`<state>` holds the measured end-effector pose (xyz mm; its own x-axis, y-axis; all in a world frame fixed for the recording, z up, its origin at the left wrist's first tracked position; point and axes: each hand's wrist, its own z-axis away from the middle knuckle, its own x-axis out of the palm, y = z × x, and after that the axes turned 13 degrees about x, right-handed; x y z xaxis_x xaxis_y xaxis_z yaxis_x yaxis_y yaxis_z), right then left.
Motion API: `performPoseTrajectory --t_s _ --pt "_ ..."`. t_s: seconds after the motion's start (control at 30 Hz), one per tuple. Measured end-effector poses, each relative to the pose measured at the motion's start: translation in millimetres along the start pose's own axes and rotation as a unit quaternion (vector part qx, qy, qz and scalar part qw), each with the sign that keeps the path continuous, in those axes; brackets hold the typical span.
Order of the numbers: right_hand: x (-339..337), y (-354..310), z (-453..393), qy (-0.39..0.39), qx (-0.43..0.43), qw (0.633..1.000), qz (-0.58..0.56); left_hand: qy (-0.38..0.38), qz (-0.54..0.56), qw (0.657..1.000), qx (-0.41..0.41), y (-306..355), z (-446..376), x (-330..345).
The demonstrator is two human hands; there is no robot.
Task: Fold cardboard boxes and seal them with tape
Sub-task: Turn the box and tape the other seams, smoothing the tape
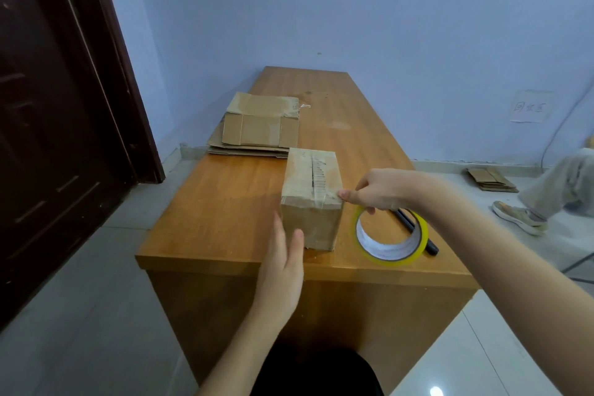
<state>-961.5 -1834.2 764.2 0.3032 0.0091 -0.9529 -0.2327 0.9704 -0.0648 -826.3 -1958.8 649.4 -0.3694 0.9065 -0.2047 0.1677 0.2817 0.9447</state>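
Folded box being taped on tabletop (225,190).

Box (310,199) is steadied by the left grip (284,262), fingers straight against its left face. Tape strip at the box's near right top edge is pinched by the right grip (374,191); tape roll (390,235) lies just below it, flattened cardboard (257,125) well beyond.

Dim, bluish indoor light, soft faint shadows, glare spot on floor tiles (436,391), wide-angle bending at edges, slightly soft detail
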Motion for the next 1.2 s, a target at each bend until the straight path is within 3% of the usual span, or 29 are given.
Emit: performPoseTrajectory --t_s 0.07,0.17,0.23,0.43,0.5,0.57,0.6,0.67,0.73,0.9,1.0,1.1,1.2 --pt "1.0 0.3 1.8 -0.007 0.003 1.000 -0.008 0.009 0.003 1.000 -0.020 4.0 -2.4 -6.5" --pt "0.8 -0.3 1.2 -0.016 0.001 1.000 -0.025 0.064 0.055 0.996 0.021 22.7 -20.9 -13.5" --pt "1.7 -1.7 1.8 -0.026 0.003 0.999 -0.036 0.051 0.063 0.996 0.039 27.7 -23.2 -5.9" --pt "3.0 -3.2 2.4 -0.027 -0.008 0.999 -0.034 0.048 0.013 0.999 -0.002 -0.6 0.9 3.3" --pt "2.3 -3.4 2.4 -0.023 -0.010 0.999 -0.031 0.065 -0.028 0.996 0.062 6.8 1.7 -11.9" --pt "1.2 -3.3 2.2 -0.025 -0.010 0.999 -0.034 0.073 -0.210 0.954 0.202 21.7 -8.1 -22.7" --pt "0.9 -3.5 2.3 -0.029 -0.009 0.999 -0.037 0.060 -0.330 0.904 0.264 27.3 -15.6 -26.2" --pt "0.6 -4.5 1.5 -0.032 -0.007 0.999 -0.038 -0.006 -0.495 0.823 0.280 34.1 -28.5 -28.7" --pt "0.9 -4.5 0.0 -0.033 -0.003 0.999 -0.036 -0.050 -0.555 0.789 0.258 32.1 -31.5 -32.8" --pt "3.1 -4.1 -1.7 -0.038 0.004 0.999 -0.039 -0.103 -0.599 0.753 0.252 31.3 -28.3 -39.4" --pt "1.3 -2.7 -1.7 -0.037 0.003 0.999 -0.039 -0.097 -0.556 0.785 0.256 43.3 -41.9 -43.7" --pt "-2.9 -2.3 -1.0 -0.038 0.004 0.999 -0.026 -0.112 -0.560 0.763 0.302 47.7 -42.4 -36.8" --pt "-2.8 -3.3 -2.9 -0.044 0.007 0.999 -0.028 -0.139 -0.569 0.756 0.292 43.9 -34.4 -36.4"
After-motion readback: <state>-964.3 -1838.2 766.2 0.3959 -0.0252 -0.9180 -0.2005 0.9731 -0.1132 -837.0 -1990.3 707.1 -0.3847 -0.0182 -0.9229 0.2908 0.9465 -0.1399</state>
